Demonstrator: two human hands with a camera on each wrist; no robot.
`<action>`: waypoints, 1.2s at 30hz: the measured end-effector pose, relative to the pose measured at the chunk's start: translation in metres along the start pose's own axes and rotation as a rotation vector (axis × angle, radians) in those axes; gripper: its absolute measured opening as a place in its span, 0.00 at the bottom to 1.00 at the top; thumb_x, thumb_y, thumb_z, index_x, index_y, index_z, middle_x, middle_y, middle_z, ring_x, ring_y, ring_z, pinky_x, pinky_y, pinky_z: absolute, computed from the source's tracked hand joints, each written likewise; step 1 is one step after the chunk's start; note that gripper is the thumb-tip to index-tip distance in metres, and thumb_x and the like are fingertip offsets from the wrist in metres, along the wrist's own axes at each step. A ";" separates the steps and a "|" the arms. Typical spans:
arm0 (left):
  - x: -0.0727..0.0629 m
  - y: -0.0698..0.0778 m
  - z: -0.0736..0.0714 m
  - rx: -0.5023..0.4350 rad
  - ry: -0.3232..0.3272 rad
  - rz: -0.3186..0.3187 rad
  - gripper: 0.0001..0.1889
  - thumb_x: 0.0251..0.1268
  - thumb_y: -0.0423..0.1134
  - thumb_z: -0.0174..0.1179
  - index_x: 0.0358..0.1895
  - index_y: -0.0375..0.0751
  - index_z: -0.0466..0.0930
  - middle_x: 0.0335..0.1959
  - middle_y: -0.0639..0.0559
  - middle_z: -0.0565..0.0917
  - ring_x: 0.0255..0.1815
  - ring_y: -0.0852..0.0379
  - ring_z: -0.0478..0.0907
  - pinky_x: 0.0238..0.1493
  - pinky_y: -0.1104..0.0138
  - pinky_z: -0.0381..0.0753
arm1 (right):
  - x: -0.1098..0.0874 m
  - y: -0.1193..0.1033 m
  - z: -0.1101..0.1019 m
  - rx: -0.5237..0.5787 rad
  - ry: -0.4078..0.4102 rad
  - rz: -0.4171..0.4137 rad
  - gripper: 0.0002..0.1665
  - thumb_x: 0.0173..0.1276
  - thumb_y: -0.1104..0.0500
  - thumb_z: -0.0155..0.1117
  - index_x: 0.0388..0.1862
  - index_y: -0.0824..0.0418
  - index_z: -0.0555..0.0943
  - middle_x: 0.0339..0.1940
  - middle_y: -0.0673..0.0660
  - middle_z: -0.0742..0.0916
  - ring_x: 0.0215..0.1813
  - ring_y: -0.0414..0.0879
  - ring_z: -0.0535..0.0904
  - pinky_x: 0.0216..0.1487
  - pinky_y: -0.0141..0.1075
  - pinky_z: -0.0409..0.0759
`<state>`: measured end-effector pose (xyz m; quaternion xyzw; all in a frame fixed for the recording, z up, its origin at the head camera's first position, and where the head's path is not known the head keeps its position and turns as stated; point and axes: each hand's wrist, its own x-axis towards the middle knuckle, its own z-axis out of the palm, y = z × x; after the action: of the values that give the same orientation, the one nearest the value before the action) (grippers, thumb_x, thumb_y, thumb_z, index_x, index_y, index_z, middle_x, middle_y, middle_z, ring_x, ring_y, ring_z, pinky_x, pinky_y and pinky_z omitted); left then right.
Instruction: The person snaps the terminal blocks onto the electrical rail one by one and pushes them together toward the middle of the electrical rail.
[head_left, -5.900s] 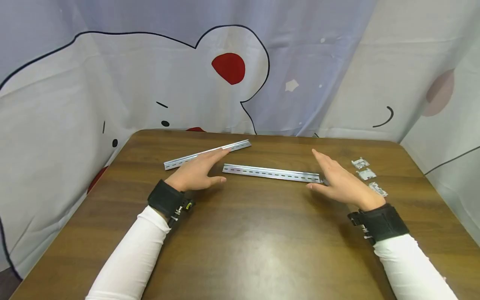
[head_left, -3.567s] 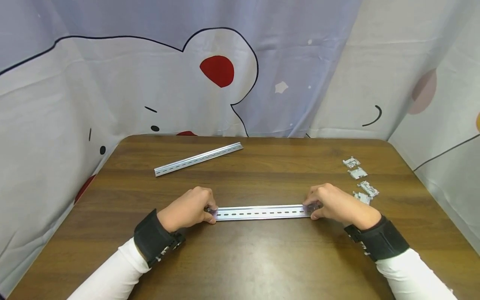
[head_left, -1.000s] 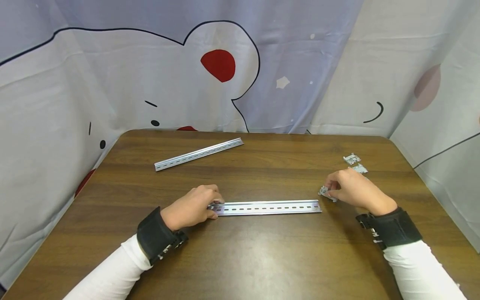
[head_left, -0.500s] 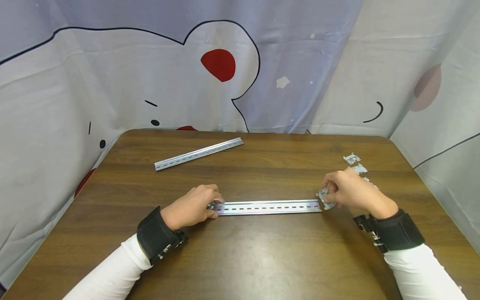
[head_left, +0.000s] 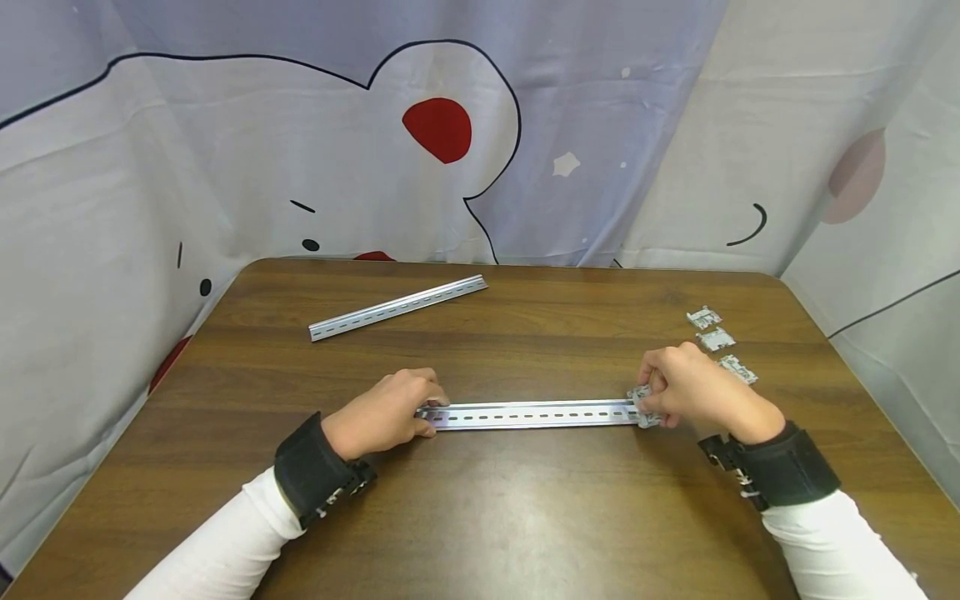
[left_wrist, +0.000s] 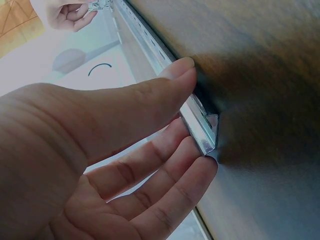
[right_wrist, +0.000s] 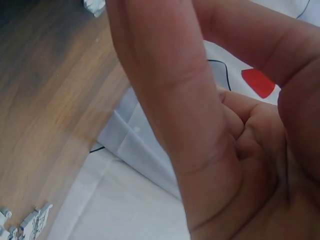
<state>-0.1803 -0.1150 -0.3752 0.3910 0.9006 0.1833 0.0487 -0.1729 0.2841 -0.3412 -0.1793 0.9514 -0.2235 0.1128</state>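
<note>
Across the wood-grained tabletop (head_left: 525,517) lies a shiny metal rail (head_left: 525,415) with oblong slots. On its left end, the left hand (head_left: 382,415) holds both long edges between bent fingers and thumb. At its right end, with nearly closed fingers, the right hand (head_left: 697,387) pinches a small pale piece (head_left: 642,408) of notched outline. Three similar pieces (head_left: 716,338) lie far right; another slotted rail (head_left: 397,308) lies slanting, far left.

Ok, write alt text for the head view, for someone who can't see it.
A person's left hand grips one end of a slotted metal rail on a wooden table while the right hand holds a small pale part at the other end. A second rail and three similar parts lie farther back.
</note>
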 end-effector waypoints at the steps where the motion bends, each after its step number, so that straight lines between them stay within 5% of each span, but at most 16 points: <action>1: 0.000 0.000 0.000 0.002 0.001 0.001 0.12 0.49 0.31 0.74 0.39 0.39 0.86 0.35 0.50 0.80 0.34 0.54 0.77 0.34 0.67 0.76 | 0.000 -0.001 0.001 0.012 -0.007 0.008 0.15 0.54 0.65 0.74 0.38 0.68 0.79 0.15 0.48 0.82 0.14 0.39 0.79 0.26 0.32 0.80; 9: 0.000 0.000 0.000 0.006 0.001 0.002 0.12 0.49 0.31 0.74 0.40 0.39 0.86 0.35 0.49 0.80 0.34 0.54 0.77 0.35 0.66 0.76 | 0.001 -0.003 0.005 0.018 -0.029 0.054 0.13 0.56 0.65 0.73 0.38 0.68 0.79 0.14 0.50 0.82 0.15 0.40 0.79 0.24 0.33 0.79; 25: 0.001 -0.003 0.000 -0.007 -0.002 0.005 0.12 0.49 0.31 0.74 0.40 0.39 0.86 0.36 0.50 0.80 0.35 0.54 0.77 0.37 0.65 0.77 | 0.003 -0.008 0.012 -0.078 0.032 0.013 0.09 0.53 0.68 0.73 0.30 0.65 0.79 0.13 0.48 0.81 0.11 0.36 0.76 0.34 0.40 0.82; 36: 0.002 -0.007 -0.002 -0.029 -0.001 -0.013 0.15 0.48 0.35 0.76 0.42 0.40 0.88 0.37 0.52 0.81 0.38 0.54 0.80 0.40 0.64 0.78 | 0.008 -0.016 0.013 -0.111 0.054 0.027 0.06 0.52 0.71 0.65 0.26 0.63 0.80 0.20 0.51 0.83 0.10 0.35 0.75 0.28 0.36 0.80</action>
<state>-0.1869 -0.1189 -0.3756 0.3845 0.9004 0.1959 0.0562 -0.1722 0.2627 -0.3467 -0.1665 0.9674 -0.1737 0.0797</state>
